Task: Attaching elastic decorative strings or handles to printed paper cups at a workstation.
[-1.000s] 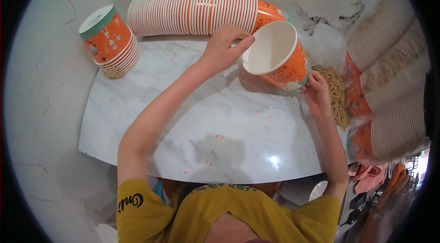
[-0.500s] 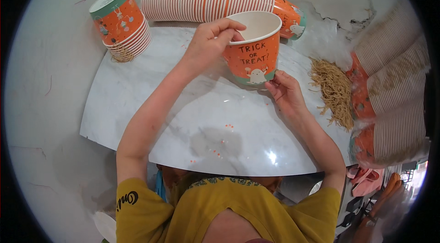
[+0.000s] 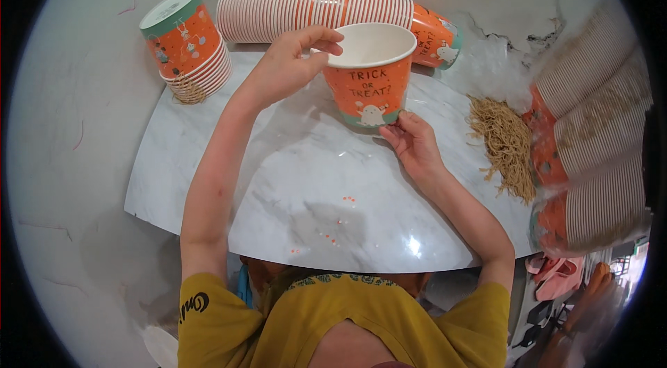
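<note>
An orange paper bucket [image 3: 368, 87] with a white rim, a green base band and a small ghost print stands nearly upright over the middle of the table. My right hand [image 3: 417, 146] pinches its lower right edge between thumb and fingers. At the bucket's upper left rim is my left hand [image 3: 292, 66], its thumb and fingers apart around the rim and not closed on it. Behind the bucket lies a long nested stack of matching paper buckets [image 3: 313, 12] on its side, the end one showing its green base at the right.
A short upside-down stack of buckets [image 3: 184, 45] stands at the far left, tan strands at its foot. On the right lies a heap of tan paper shred [image 3: 504, 146], beside plastic-wrapped bucket stacks [image 3: 590, 139]. Small orange dots are scattered on the marbled table [image 3: 292, 194].
The bucket has shifted slightly left, with my right hand still on its base. My left hand has moved left, and its fingers have drawn back from inside the bucket toward the rim.
</note>
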Demonstrator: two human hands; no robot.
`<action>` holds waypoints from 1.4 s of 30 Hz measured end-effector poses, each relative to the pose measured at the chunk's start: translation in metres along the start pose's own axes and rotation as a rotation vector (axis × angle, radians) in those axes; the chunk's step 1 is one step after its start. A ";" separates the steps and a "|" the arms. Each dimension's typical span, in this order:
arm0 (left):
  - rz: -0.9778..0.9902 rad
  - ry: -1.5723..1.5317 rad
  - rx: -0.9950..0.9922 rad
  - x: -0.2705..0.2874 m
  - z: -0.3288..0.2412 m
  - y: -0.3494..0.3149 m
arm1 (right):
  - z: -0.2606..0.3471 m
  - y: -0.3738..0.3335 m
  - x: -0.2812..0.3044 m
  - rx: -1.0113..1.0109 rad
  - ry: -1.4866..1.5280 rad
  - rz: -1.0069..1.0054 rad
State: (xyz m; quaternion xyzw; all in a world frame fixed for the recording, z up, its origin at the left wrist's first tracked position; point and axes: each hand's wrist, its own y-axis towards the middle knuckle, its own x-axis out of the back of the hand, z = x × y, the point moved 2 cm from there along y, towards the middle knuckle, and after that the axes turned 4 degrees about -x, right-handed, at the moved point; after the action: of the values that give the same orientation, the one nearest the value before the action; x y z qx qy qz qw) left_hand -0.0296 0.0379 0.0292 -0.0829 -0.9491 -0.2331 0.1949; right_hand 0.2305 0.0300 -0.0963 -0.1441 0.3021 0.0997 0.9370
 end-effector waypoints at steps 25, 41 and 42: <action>-0.087 -0.328 0.252 0.027 0.016 0.003 | 0.002 0.024 -0.053 0.372 -0.475 0.093; -0.111 -0.594 0.227 0.023 0.021 0.004 | 0.000 0.018 -0.050 0.616 -0.707 0.125; -0.128 -0.626 0.219 0.021 0.020 0.004 | 0.000 0.019 -0.049 0.655 -0.747 0.130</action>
State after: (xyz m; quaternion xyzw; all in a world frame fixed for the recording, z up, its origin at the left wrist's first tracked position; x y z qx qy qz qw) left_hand -0.0546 0.0525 0.0234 -0.0691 -0.9856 -0.1045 -0.1134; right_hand 0.1866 0.0426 -0.0712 0.2224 -0.0301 0.1027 0.9691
